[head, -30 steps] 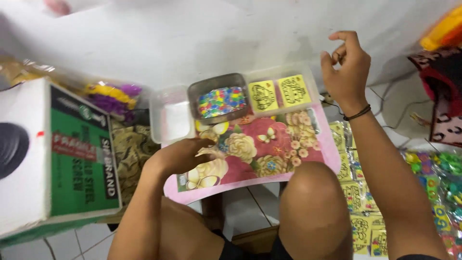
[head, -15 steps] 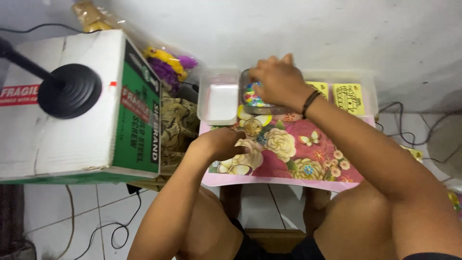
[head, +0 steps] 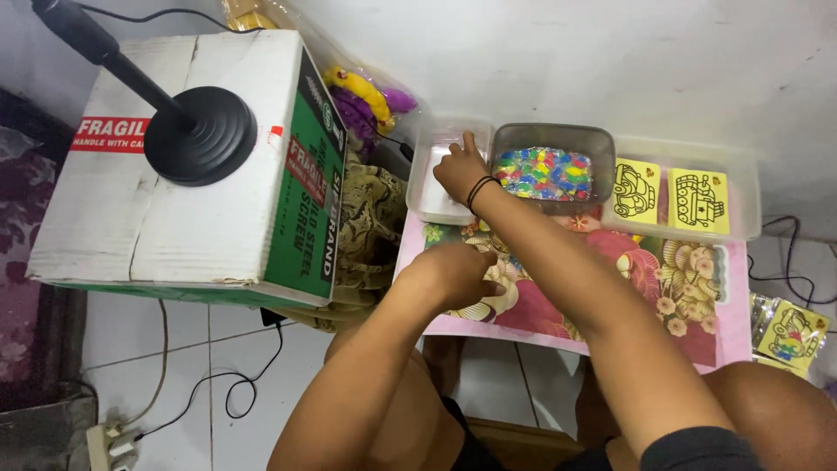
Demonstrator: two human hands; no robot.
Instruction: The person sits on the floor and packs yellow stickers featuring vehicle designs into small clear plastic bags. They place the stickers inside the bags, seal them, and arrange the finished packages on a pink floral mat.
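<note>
My right hand [head: 458, 170], with a black band on the wrist, reaches across into a shallow white tray [head: 429, 205]. Its index finger points at the tray's far side, and I see nothing in the hand. Just right of it stands a grey tub [head: 514, 135] full of small multicoloured pieces [head: 545, 173]. My left hand [head: 453, 275] rests knuckles up on the left part of a pink floral board [head: 689, 296]. Its fingers are curled under and hidden.
A big cardboard box [head: 174, 218] with a black round stand [head: 200, 135] on top fills the left. A clear tray [head: 741, 174] holds two yellow picture cards [head: 667, 192]. More cards [head: 789, 331] lie far right. Cables [head: 235, 384] and a power strip [head: 109, 436] lie on the tiled floor.
My right hand came down from the upper right to the tub of coloured pieces, then moved left into the white tray. My left hand stayed on the floral board.
</note>
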